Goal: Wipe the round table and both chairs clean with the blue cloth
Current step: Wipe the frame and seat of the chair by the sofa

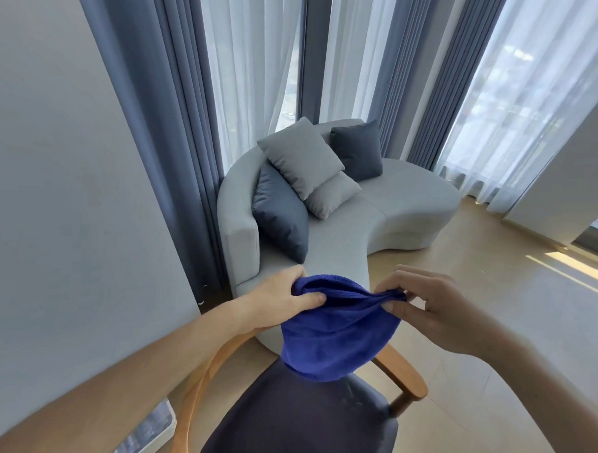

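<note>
Blue terry cloth (333, 334) hangs in the air above the chair (299, 418), slack and folded over itself; it looks light, soft and limp, best held by its top edge at two spread points. Left hand (280, 300) grips one upper corner, thumb over the fold. Right hand (427, 304) pinches the other corner between thumb and fingertips, both forearms reaching forward.
</note>
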A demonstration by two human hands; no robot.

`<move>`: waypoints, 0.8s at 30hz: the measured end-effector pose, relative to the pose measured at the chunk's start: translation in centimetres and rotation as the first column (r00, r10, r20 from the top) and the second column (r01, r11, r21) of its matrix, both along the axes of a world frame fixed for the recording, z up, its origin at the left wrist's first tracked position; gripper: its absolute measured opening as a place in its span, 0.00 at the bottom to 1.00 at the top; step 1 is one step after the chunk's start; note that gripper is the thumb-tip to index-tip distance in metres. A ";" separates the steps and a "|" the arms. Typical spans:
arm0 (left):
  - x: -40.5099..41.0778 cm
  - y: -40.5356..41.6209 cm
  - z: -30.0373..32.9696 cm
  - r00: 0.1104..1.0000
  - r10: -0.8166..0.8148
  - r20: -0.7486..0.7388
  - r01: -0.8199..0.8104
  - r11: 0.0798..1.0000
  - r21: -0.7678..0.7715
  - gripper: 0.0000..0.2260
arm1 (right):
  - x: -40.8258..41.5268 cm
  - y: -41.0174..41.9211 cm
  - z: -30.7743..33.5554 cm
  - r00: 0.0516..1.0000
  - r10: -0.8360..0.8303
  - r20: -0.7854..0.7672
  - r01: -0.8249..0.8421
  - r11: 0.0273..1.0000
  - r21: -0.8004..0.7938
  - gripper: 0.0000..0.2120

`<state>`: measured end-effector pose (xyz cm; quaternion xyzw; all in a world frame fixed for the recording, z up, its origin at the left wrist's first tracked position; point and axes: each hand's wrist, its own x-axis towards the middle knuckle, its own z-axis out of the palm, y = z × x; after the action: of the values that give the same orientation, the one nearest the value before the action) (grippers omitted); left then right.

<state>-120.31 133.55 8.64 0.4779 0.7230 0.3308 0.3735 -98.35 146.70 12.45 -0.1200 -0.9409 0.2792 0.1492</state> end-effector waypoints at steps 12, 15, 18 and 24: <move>-1.6 0.3 1.2 0.887 -0.091 -0.453 -0.015 0.974 -0.226 0.07 | -1.7 -1.4 -0.4 0.997 0.035 0.070 -0.038 0.998 0.047 0.08; -2.2 0.5 1.6 0.983 0.059 -0.176 -0.108 0.952 -0.287 0.07 | -1.5 -1.2 -0.6 0.997 0.017 0.072 -0.021 0.998 0.051 0.08; -2.2 0.3 1.4 0.973 0.009 -0.232 -0.085 0.943 -0.321 0.10 | -1.5 -1.2 -0.8 0.997 0.008 0.073 -0.011 0.999 0.051 0.08; -2.7 -0.2 1.9 0.905 -0.260 -0.335 0.087 0.887 -0.453 0.11 | -1.8 -1.0 -1.2 0.995 -0.001 0.102 -0.007 0.997 0.073 0.08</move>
<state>-123.02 133.36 10.54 0.5041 0.7902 0.0278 0.3475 -100.11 145.69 11.28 -0.1271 -0.9571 0.2383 0.1049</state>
